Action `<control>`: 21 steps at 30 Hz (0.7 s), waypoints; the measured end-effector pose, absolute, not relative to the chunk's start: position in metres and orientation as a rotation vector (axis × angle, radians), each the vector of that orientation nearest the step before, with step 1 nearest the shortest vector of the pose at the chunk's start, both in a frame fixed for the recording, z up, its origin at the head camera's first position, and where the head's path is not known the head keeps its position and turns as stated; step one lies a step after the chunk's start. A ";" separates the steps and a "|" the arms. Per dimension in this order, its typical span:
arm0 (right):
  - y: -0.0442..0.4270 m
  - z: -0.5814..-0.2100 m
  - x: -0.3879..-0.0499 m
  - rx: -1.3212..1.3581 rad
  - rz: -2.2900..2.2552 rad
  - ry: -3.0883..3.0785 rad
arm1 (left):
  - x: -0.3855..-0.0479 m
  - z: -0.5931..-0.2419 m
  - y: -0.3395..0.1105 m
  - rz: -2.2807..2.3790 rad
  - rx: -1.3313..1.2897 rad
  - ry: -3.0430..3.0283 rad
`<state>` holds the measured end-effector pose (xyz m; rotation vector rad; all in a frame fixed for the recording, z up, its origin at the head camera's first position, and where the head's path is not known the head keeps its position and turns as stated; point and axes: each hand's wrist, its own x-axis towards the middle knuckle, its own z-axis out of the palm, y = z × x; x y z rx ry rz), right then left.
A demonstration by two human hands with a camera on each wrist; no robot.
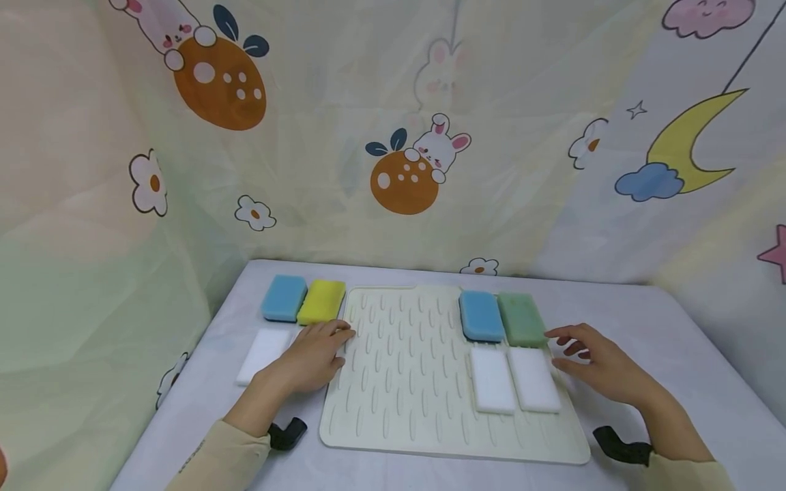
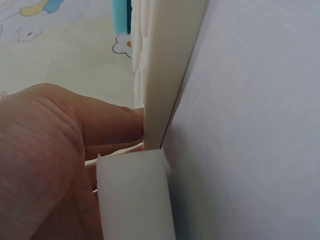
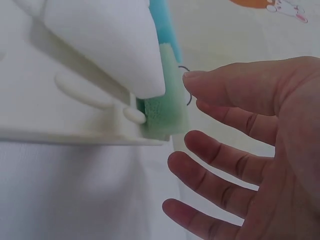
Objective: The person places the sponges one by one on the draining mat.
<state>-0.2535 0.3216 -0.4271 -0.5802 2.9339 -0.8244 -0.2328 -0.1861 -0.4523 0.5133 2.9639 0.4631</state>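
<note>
A cream draining mat (image 1: 399,382) with raised ridges lies on the table. My left hand (image 1: 316,354) is at its left edge; in the left wrist view the thumb (image 2: 112,122) touches the mat's side (image 2: 167,65). A white sponge (image 1: 265,351) lies beside that hand, its end (image 2: 135,195) close below the thumb. On the mat's right part sit a blue sponge (image 1: 481,316), a green sponge (image 1: 520,319) and two white sponges, one left (image 1: 492,380), one right (image 1: 534,380). My right hand (image 1: 604,365) hovers just right of the green sponge, fingers spread and holding nothing.
Left of the mat, at the back, another blue sponge (image 1: 284,298) and a yellow sponge (image 1: 322,301) lie side by side. A white cloth covers the table (image 1: 651,320). Behind it hangs a printed curtain (image 1: 319,170). Each wrist carries a black strap piece.
</note>
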 end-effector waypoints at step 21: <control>0.340 -0.453 -0.265 -0.460 -0.988 2.768 | -0.233 -0.452 -0.186 0.433 0.521 2.961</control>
